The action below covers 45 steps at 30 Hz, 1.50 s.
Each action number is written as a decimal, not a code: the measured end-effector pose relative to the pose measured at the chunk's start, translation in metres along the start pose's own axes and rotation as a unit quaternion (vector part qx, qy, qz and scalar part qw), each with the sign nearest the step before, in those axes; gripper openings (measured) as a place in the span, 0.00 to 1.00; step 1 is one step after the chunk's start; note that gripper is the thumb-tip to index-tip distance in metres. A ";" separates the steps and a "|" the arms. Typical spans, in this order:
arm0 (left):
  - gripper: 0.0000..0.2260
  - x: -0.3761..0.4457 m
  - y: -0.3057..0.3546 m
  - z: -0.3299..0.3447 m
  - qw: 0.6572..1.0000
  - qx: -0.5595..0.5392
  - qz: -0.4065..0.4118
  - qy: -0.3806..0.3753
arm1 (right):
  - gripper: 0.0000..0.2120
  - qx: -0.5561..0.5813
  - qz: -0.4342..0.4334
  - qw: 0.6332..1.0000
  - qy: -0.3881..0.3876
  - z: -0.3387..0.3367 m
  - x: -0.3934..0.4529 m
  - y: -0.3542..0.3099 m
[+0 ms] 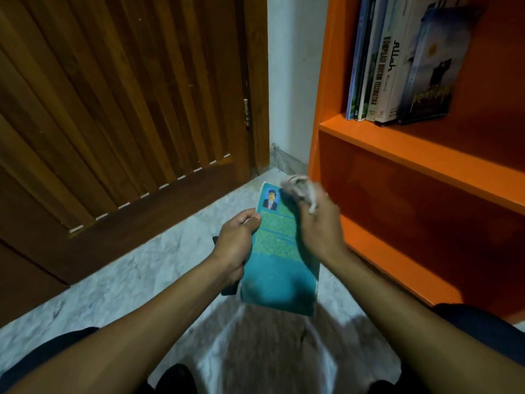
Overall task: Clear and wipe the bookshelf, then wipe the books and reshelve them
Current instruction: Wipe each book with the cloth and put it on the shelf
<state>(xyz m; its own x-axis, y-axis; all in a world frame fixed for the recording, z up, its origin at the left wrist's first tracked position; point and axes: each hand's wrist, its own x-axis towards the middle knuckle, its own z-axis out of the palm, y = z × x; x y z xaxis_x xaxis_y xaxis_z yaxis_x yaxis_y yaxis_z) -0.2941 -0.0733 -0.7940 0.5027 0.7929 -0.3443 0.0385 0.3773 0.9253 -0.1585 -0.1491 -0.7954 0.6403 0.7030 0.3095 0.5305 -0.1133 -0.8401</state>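
Both forearms extend over the marble floor [136, 268]. Left hand [235, 243] grips the teal book [279, 268] by its left edge; right hand [318, 226] clenches a cloth [298, 189] against its top right corner, just beside the orange bookshelf [397, 143].

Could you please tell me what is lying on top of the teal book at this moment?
A grey cloth, gripped by the right hand, presses on the teal book near its top corner. The left hand grips its edge. The cover beneath the cloth is hidden.
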 end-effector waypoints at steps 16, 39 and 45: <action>0.13 0.014 0.041 -0.046 0.976 -0.156 0.008 0.151 | 0.18 0.012 -0.175 0.927 -0.330 0.018 -0.069 0.001; 0.25 0.011 0.021 -0.035 0.971 0.190 0.048 0.136 | 0.12 0.382 0.319 0.859 -0.117 0.010 -0.030 0.016; 0.30 0.002 0.006 -0.020 0.945 0.267 0.189 0.025 | 0.12 0.249 0.238 0.933 -0.102 0.019 -0.034 0.012</action>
<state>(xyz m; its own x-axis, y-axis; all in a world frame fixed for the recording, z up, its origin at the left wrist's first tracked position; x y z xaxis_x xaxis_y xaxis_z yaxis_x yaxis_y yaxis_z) -0.3102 -0.0595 -0.7925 0.5262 0.8498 0.0316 0.3023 -0.2217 0.9271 -0.1846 -0.1609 -0.8245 0.5916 0.7813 -0.1991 -0.1435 -0.1410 -0.9796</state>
